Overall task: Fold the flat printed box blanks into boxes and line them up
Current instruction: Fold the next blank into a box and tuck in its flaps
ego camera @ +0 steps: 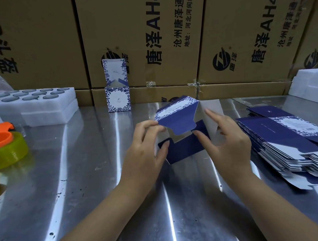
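Note:
A half-folded blue and white printed box (183,145) lies on its side in the middle of the steel table (82,174), its end flaps toward me. My left hand (147,146) pinches the upper blue flap at its left corner, thumb against the box's left side. My right hand (226,139) holds the box's right side, thumb pressing a lower blue flap, index finger straight along the white panel. One folded box (118,98) with its lid up stands at the back. A stack of flat blanks (291,144) lies to the right.
Large brown cartons (147,35) wall off the back. White foam trays (37,107) holding round glass pieces sit at the left, with an orange and yellow-green tape dispenser (2,148) nearer me. More white foam (313,83) stands at the far right.

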